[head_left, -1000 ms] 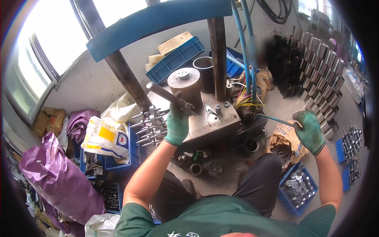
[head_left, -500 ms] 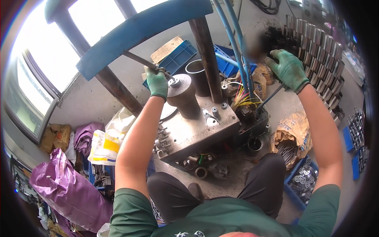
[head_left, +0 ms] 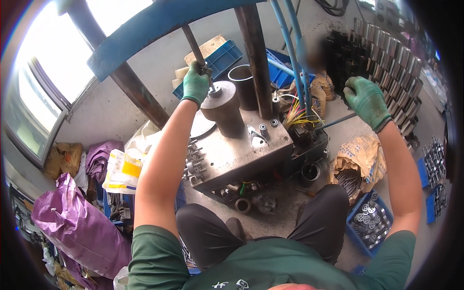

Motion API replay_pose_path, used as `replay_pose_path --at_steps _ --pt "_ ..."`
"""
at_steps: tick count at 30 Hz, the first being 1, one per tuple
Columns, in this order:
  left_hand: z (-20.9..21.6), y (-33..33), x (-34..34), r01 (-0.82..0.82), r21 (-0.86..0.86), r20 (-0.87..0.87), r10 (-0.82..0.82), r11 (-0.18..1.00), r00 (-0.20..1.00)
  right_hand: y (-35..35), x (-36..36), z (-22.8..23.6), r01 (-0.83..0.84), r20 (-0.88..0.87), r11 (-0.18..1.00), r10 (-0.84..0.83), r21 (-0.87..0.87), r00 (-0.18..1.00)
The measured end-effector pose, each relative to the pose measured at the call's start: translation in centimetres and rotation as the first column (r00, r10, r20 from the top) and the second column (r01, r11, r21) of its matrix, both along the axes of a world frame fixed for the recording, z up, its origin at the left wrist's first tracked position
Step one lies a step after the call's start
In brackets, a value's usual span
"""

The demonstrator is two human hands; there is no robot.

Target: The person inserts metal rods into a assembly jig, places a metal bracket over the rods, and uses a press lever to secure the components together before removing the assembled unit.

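Note:
My left hand, in a green glove, is wrapped round a metal rod just above a steel cylinder. The rod leans slightly, its lower end at the small hub on the cylinder's top. The cylinder stands on a thick metal base under a blue beam. My right hand, gloved too, has its fingers curled and its palm at the outer end of a thin lever; the hand hides that end. Pliers and small metal bushings lie on the base.
Dark posts flank the cylinder. Stacked metal sleeves stand at the far right. A paper sack of rods and a blue bin of metal rings sit by my right knee. A purple sack leans at the left.
The rod in my left hand has swung more upright, its foot staying by the cylinder's top. My right hand has moved right and nearer, its fingers curling, and the lever has tipped lower.

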State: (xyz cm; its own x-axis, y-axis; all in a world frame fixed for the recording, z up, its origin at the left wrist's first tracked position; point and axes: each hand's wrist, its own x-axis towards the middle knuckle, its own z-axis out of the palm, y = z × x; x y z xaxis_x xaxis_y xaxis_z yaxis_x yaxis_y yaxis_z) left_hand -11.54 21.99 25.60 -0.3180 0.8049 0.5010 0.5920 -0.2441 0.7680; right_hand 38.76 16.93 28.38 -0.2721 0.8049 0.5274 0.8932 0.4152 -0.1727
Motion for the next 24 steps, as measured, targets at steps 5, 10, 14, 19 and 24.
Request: replay_pose_path --at_steps 5,10,14,19,24 --pt "-0.9 0.8 0.2 -0.038 0.043 0.080 0.034 0.998 0.996 -4.8 4.0 -3.1 -0.065 0.111 0.997 0.069 -0.046 0.991" --pt "-1.8 1.3 -0.6 -0.016 0.114 0.087 0.006 0.993 0.996 -7.7 5.6 -4.3 -0.099 0.248 0.922 0.202 -0.373 0.948" --pt "-2.1 1.0 0.3 -0.089 0.143 0.041 0.084 0.986 0.996 -8.7 5.2 -3.9 -0.234 0.245 0.848 0.383 -0.475 0.891" --pt "-2.4 0.6 0.8 -0.163 0.200 0.001 0.166 0.966 0.986 -9.7 3.5 -3.1 -0.223 0.333 0.836 0.424 -0.501 0.842" --pt "-2.3 -0.2 1.4 -0.159 0.151 0.059 0.151 0.976 0.987 -11.0 3.3 -3.7 -0.123 0.364 0.854 0.340 -0.506 0.867"
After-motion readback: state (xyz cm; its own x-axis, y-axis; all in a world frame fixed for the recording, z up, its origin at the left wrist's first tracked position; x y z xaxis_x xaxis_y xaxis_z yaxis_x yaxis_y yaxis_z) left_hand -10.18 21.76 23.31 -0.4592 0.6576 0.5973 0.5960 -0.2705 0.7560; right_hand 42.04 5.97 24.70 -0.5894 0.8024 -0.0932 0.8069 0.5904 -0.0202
